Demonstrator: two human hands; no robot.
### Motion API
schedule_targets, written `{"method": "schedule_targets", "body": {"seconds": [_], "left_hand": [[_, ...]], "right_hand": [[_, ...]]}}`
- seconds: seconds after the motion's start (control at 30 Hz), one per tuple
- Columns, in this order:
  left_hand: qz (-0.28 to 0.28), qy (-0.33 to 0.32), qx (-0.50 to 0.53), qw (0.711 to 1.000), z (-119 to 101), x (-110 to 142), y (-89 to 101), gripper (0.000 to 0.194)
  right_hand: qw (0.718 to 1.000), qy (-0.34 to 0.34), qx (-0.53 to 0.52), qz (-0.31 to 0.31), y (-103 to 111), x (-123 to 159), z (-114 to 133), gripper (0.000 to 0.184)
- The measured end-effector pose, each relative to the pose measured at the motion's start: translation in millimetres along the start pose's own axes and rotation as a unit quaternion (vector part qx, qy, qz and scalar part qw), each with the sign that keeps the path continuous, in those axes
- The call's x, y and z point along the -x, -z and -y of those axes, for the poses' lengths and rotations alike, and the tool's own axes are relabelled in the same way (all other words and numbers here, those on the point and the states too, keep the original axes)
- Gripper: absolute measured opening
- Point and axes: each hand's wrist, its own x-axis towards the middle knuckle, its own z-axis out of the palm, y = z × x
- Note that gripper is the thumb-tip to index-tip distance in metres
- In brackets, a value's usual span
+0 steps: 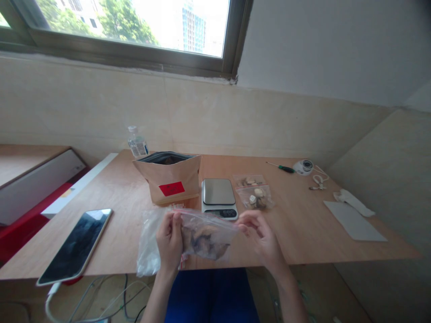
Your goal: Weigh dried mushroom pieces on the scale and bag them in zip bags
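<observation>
My left hand (169, 240) grips one end of a clear zip-lock bag (205, 240), thumb on top, near the table's front edge. Brown dried pieces, perhaps mushroom slices, lie inside it. At the bag's other top corner, the fingers of my right hand (257, 235) are pinched together on the pink-edged seal. Just behind the bag sits a small digital kitchen scale (218, 192) with a bare metal plate. An upright kraft paper pouch (175, 179) with a red label stands open-topped to its left. Under my left hand lies a crumpled clear plastic bag (148, 244).
Filled zip-lock bags (257, 195) lie right of the scale. A water bottle (137, 142) stands behind the pouch. A tablet (77, 244) with a cable is at left. Further right are a screwdriver (286, 169), a dome camera (303, 167), a white sheet (353, 222) and a white cloth-like item (353, 202).
</observation>
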Motion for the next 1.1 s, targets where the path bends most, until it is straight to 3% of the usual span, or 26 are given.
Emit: {"method": "schedule_targets", "body": {"seconds": [0.1,0.2,0.37,0.63,0.97,1.1], "left_hand": [[-0.027,0.037,0.024,0.999,-5.1,2.2,-6.5,0.033],[-0.018,0.073,0.050,0.996,-3.3,5.4,-9.9,0.031],[-0.003,0.113,0.143,0.983,2.1,7.4,-10.6,0.025],[0.035,0.160,0.201,0.966,-0.7,9.8,-10.8,0.024],[0.002,0.169,0.230,0.958,-6.7,18.7,-17.9,0.024],[-0.009,0.146,0.205,0.968,-8.4,16.5,-17.5,0.024]], "right_hand": [[0.996,-0.035,-0.075,-0.038,-16.5,5.8,-11.1,0.039],[0.991,-0.083,-0.100,-0.042,-31.2,8.7,-18.6,0.032],[0.973,-0.094,-0.163,-0.135,-38.4,7.6,-25.2,0.026],[0.945,-0.104,-0.133,-0.282,-45.0,4.5,-26.1,0.034],[0.950,-0.073,-0.094,-0.288,-43.0,8.9,-30.0,0.034],[0.962,-0.048,-0.092,-0.253,-39.4,12.5,-24.8,0.030]]}}
